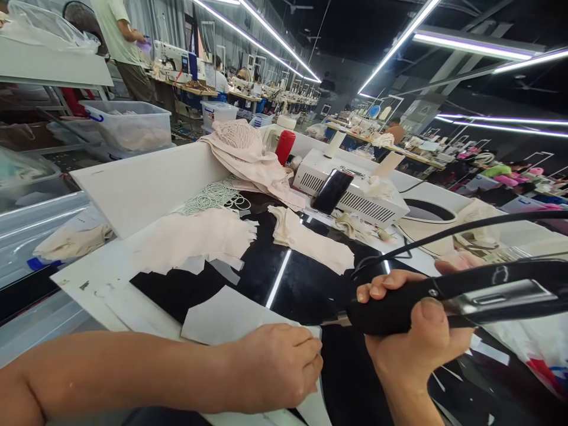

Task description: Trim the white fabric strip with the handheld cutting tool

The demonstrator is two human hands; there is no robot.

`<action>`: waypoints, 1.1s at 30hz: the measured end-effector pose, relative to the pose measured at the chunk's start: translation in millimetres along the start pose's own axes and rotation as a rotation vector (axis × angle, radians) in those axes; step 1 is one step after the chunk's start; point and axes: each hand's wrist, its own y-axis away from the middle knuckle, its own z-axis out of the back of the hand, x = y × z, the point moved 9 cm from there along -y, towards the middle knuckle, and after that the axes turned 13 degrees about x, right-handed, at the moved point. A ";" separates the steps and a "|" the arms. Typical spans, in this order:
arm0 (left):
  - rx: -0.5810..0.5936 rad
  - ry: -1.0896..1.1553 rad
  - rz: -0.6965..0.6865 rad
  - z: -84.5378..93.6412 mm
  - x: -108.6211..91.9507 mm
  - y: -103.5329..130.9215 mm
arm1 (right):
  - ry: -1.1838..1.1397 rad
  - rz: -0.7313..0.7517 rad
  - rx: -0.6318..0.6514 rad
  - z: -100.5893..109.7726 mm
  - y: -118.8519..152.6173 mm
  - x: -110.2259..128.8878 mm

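Note:
My left hand point(284, 361) rests with curled fingers at the right edge of a pale sheet point(226, 319), pinching it near that edge. The sheet lies on a glossy black panel point(306, 290); whether it is paper or cloth, I cannot tell. My right hand point(417, 331) is wrapped round a black corded handheld tool point(399, 310) with a silver lever, the thumb lying along its side. From the tool's front a narrow metal tip point(336, 321) points left, close to my left fingers and the sheet's edge.
Beyond lie stacked beige fabric pieces point(199, 236), another fabric stack point(310, 236) and pale green cord point(215, 198). A phone point(332, 190) leans on a white vented box point(355, 183), near a red thread cone point(284, 147). The tool's black cable point(470, 223) runs off right. White scraps point(490, 350) lie lower right.

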 end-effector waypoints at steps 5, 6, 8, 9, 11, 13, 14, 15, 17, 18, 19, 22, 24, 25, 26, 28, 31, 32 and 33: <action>-0.010 0.010 0.001 -0.1 -0.5 -0.1 | -0.010 -0.028 0.021 -4.1 0.8 0.1; -0.017 0.009 0.002 0.3 -0.5 0.1 | -0.011 -0.036 0.020 -3.6 0.8 -0.1; -0.026 0.009 0.002 0.6 -0.5 0.4 | -0.009 -0.046 0.015 -2.0 0.6 -0.1; -0.027 0.010 0.000 0.5 -0.7 0.4 | -0.008 -0.050 0.015 -1.2 0.5 0.1; -0.030 0.009 -0.007 0.1 -1.3 0.3 | -0.009 -0.058 0.011 0.2 0.6 0.3; -0.036 0.007 -0.010 0.2 -1.4 0.3 | -0.009 -0.072 0.006 1.4 1.4 -0.1; -0.041 0.005 -0.010 0.3 -1.3 0.3 | -0.010 -0.077 0.007 1.4 1.9 -0.4; -0.045 0.002 -0.009 0.5 -1.2 0.3 | -0.011 -0.080 0.010 1.3 2.3 -0.6; -0.053 -0.003 -0.008 1.1 -0.9 0.4 | -0.015 -0.072 0.027 -0.4 3.0 -0.4; -0.056 -0.003 -0.008 1.4 -0.8 0.4 | -0.017 -0.062 0.037 -1.4 3.1 0.0; -0.060 -0.004 -0.008 1.8 -0.6 0.5 | -0.016 -0.050 0.044 -2.4 3.1 0.6; -0.058 -0.004 -0.005 1.7 -0.1 0.5 | -0.007 -0.030 0.040 -2.9 2.3 1.7; -0.056 -0.001 -0.004 1.4 0.1 0.6 | -0.004 -0.036 0.026 -1.7 1.3 1.2; -0.058 -0.001 -0.003 1.4 0.1 0.6 | -0.003 -0.041 0.022 -1.0 0.6 0.8; -0.060 -0.002 -0.003 1.4 -0.1 0.7 | -0.002 -0.045 0.019 -0.1 -0.1 0.7; -0.059 -0.008 -0.003 0.5 -0.7 0.6 | 0.002 -0.039 0.017 2.3 -1.2 1.2; -0.046 -0.005 0.000 -2.8 -1.4 0.1 | 0.009 -0.026 0.001 7.6 -1.9 1.4; -0.045 -0.001 0.002 -3.8 -1.4 0.0 | 0.010 -0.029 -0.007 9.1 -2.0 0.4; -0.046 0.002 0.005 -4.5 -1.4 -0.1 | 0.008 -0.035 -0.010 10.0 -2.1 -1.2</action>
